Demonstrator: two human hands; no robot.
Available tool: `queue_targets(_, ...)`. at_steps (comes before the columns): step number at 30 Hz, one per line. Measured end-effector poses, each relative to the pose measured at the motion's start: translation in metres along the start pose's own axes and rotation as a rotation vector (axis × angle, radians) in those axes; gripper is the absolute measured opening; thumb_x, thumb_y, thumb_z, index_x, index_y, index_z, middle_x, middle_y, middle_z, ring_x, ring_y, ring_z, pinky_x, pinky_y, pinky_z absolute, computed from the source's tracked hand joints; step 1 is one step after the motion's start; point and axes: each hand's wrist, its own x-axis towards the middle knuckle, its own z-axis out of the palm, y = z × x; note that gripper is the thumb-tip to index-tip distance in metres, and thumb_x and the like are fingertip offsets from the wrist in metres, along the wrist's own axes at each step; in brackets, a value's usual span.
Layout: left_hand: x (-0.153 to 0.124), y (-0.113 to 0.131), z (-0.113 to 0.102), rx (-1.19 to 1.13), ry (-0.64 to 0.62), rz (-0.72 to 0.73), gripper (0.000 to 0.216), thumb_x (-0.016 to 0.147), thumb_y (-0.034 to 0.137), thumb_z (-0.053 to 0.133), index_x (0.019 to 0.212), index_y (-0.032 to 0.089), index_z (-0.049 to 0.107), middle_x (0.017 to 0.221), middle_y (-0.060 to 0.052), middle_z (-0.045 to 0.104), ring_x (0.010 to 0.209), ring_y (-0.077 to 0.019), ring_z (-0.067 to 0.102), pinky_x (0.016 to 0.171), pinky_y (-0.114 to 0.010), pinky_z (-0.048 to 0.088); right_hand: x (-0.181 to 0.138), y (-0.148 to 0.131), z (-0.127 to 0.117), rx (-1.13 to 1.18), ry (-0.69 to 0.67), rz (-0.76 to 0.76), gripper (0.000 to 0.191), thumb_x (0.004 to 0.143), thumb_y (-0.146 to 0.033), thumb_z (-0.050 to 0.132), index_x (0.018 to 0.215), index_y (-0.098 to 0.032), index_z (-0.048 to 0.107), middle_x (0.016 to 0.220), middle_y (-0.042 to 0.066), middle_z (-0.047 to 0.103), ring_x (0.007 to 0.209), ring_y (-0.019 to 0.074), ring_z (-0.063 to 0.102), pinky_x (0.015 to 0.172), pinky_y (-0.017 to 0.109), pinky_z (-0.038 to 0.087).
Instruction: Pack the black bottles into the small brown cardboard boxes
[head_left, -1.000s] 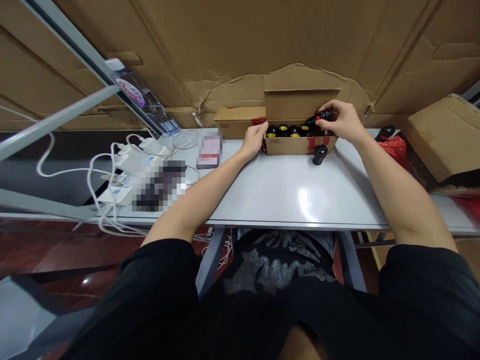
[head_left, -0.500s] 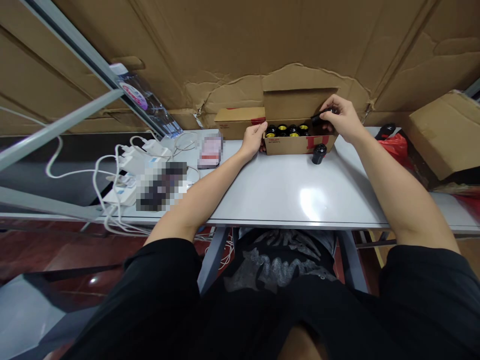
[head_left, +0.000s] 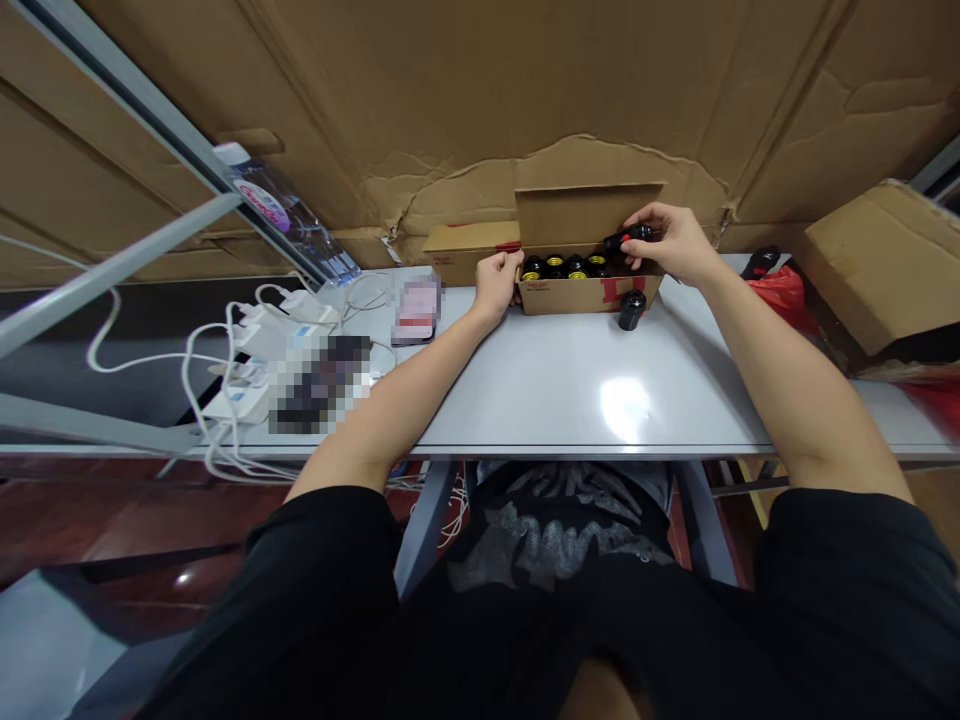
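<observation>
My left hand (head_left: 496,287) pinches the left end of a small open cardboard box (head_left: 562,299), whose lid stands up at the back. Inside it, several black cylinders (head_left: 576,268) with yellow rings on top stand in rows toward the left. Over the box's right end, my right hand (head_left: 673,243) grips a small black flashlight (head_left: 618,241) with a red spot on its side. That flashlight lies nearly level, its left end above the box opening. Another black flashlight (head_left: 631,311) stands on the white table in front of the box's right part.
A closed cardboard box (head_left: 469,250) sits behind my left hand. Toward the left are a phone (head_left: 417,308), power strips (head_left: 240,390) with white cables, and a leaning water bottle (head_left: 289,215). A red plastic bag (head_left: 784,295) and a large carton (head_left: 885,265) stand at the right.
My right hand has turned the flashlight, so its red spot now shows and it lies more level above the box. The left hand keeps its hold on the box. The view has shifted slightly.
</observation>
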Motion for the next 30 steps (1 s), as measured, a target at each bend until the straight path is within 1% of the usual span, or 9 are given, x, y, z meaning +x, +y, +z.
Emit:
queue_targets(3, -0.003, 0.005, 0.001, 0.018, 0.017, -0.027, 0.059, 0.125, 0.032, 0.077, 0.075, 0.028, 0.047, 0.055, 0.011, 0.047, 0.038, -0.0074, 0.043, 0.035, -0.024, 0.033, -0.001, 0.000, 0.001, 0.002, -0.011, -0.017, 0.079, 0.060, -0.067, 0.126, 0.110, -0.028, 0.079, 0.088, 0.003, 0.083, 0.071, 0.0231, 0.077, 0.068, 0.045, 0.071)
queue_targets(5, -0.004, 0.007, 0.001, 0.012, 0.020, -0.036, 0.056, 0.124, 0.031, 0.075, 0.075, 0.028, 0.048, 0.056, 0.010, 0.048, 0.039, -0.0077, 0.042, 0.036, -0.024, 0.033, -0.002, -0.001, 0.002, 0.001, -0.012, -0.029, 0.080, 0.062, -0.069, 0.126, 0.111, -0.028, 0.078, 0.093, 0.003, 0.083, 0.073, 0.0208, 0.077, 0.070, 0.043, 0.072)
queue_targets(9, -0.002, 0.004, 0.000, -0.019, 0.036, -0.037, 0.057, 0.119, 0.040, 0.083, 0.074, 0.027, 0.049, 0.057, 0.009, 0.047, 0.042, -0.0085, 0.040, 0.036, -0.022, 0.034, -0.004, -0.004, 0.003, -0.020, -0.010, -0.030, 0.066, 0.068, -0.062, 0.122, 0.110, -0.032, 0.080, 0.103, 0.003, 0.083, 0.077, 0.0228, 0.076, 0.072, 0.046, 0.077)
queue_targets(13, 0.002, -0.001, -0.001, -0.064, 0.036, -0.010, 0.063, 0.111, 0.053, 0.094, 0.072, 0.026, 0.053, 0.056, 0.008, 0.049, 0.042, -0.0083, 0.039, 0.036, -0.020, 0.032, -0.004, -0.006, 0.005, -0.061, 0.008, -0.014, 0.045, 0.075, -0.052, 0.111, 0.104, -0.034, 0.080, 0.089, 0.001, 0.076, 0.071, 0.0250, 0.071, 0.070, 0.049, 0.076)
queue_targets(15, 0.003, -0.003, 0.000, -0.090, 0.031, 0.002, 0.067, 0.109, 0.057, 0.097, 0.071, 0.026, 0.051, 0.055, 0.008, 0.047, 0.041, -0.0078, 0.038, 0.035, -0.020, 0.031, -0.003, -0.006, 0.006, -0.081, 0.010, -0.021, 0.041, 0.076, -0.049, 0.109, 0.102, -0.035, 0.079, 0.089, 0.002, 0.075, 0.071, 0.0250, 0.069, 0.072, 0.050, 0.077)
queue_targets(18, 0.004, -0.004, 0.000, -0.116, 0.032, 0.000, 0.070, 0.107, 0.060, 0.100, 0.071, 0.027, 0.049, 0.055, 0.008, 0.044, 0.042, -0.0082, 0.037, 0.035, -0.020, 0.030, -0.003, -0.004, 0.008, -0.080, 0.029, -0.057, 0.044, 0.075, -0.052, 0.110, 0.102, -0.035, 0.079, 0.095, 0.002, 0.078, 0.073, 0.0253, 0.070, 0.076, 0.052, 0.078)
queue_targets(21, 0.004, -0.004, 0.001, -0.093, 0.037, -0.016, 0.070, 0.107, 0.064, 0.098, 0.073, 0.027, 0.050, 0.058, 0.008, 0.045, 0.043, -0.0084, 0.039, 0.036, -0.021, 0.032, -0.002, -0.002, 0.008, -0.052, 0.045, -0.065, 0.052, 0.072, -0.057, 0.111, 0.105, -0.034, 0.079, 0.098, 0.003, 0.079, 0.075, 0.0263, 0.072, 0.076, 0.053, 0.077)
queue_targets(25, 0.005, -0.006, 0.002, -0.070, 0.042, -0.028, 0.068, 0.109, 0.068, 0.095, 0.076, 0.027, 0.052, 0.060, 0.008, 0.046, 0.044, -0.0093, 0.044, 0.039, -0.020, 0.034, -0.004, -0.005, 0.006, -0.050, 0.019, -0.033, 0.062, 0.062, -0.051, 0.115, 0.110, -0.034, 0.079, 0.100, 0.004, 0.080, 0.083, 0.0292, 0.074, 0.081, 0.054, 0.077)
queue_targets(30, 0.007, -0.011, 0.000, -0.097, 0.021, -0.019, 0.071, 0.107, 0.071, 0.097, 0.077, 0.026, 0.052, 0.060, 0.008, 0.048, 0.044, -0.0080, 0.042, 0.039, -0.020, 0.033, -0.005, -0.008, 0.006, -0.034, -0.004, 0.022, 0.067, 0.058, -0.045, 0.116, 0.111, -0.034, 0.077, 0.093, 0.004, 0.076, 0.086, 0.0312, 0.074, 0.085, 0.060, 0.079)
